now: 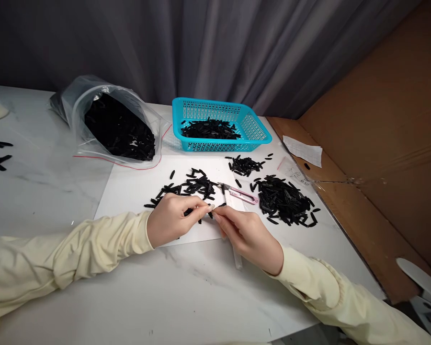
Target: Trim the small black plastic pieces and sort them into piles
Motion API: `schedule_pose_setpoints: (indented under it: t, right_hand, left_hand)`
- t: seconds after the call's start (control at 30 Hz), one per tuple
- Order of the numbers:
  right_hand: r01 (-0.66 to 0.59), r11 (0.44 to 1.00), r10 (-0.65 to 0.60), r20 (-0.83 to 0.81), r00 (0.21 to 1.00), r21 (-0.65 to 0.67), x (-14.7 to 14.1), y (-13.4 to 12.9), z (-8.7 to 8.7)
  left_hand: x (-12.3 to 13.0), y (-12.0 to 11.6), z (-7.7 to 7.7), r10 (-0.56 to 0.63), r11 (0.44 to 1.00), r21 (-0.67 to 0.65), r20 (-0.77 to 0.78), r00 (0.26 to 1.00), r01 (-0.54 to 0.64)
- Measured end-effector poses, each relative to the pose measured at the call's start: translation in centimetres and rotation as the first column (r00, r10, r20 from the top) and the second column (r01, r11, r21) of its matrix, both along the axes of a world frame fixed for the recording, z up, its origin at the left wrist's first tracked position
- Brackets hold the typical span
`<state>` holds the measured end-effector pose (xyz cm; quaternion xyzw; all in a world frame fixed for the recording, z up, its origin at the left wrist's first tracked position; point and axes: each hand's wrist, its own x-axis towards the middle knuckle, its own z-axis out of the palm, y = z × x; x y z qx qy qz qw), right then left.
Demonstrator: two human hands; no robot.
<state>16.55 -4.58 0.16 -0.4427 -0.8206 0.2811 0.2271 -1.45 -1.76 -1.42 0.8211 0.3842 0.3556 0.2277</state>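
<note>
My left hand [175, 215] and my right hand [249, 235] meet over a white sheet [113, 196], both pinched closed at the fingertips. Between them shows the end of a small black elongated piece [210, 214]; which hand grips it more firmly I cannot make out. Just beyond my fingers lies a loose pile of the same black pieces [201, 184]. Pink-handled thread snips [242, 195] rest open-bladed beside that pile, across a whitish strip [237, 256] that runs under my right hand.
A clear zip bag [81, 115] full of black pieces lies at the back left, beside a blue basket [222, 145] holding more. Two heaps [285, 201] sit to the right. Cardboard [380, 143] walls the right edge; a grey curtain [215, 52] hangs behind.
</note>
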Motion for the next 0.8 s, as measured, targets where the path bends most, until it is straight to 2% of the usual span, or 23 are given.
schedule_pose_setpoints:
  t: [0.17, 0.43, 0.8]
  right_hand:
    - [0.016, 0.996, -0.019, 0.037, 0.999, 0.088, -0.07, -0.20, -0.66]
    - [0.035, 0.998, -0.035, -0.002, 0.999, 0.043, 0.16, -0.17, -0.32]
    - [0.039, 0.998, -0.040, 0.012, 0.999, 0.053, 0.46, -0.16, -0.37]
  left_hand:
    - [-0.07, 0.01, 0.07, 0.011, 1.000, -0.022, -0.002, 1.000, -0.011]
    - [-0.04, 0.00, 0.26, 0.015, 1.000, -0.018, 0.017, 1.000, -0.014]
    - [0.00, 0.08, 0.45, 0.020, 0.999, -0.036, 0.063, 0.998, -0.018]
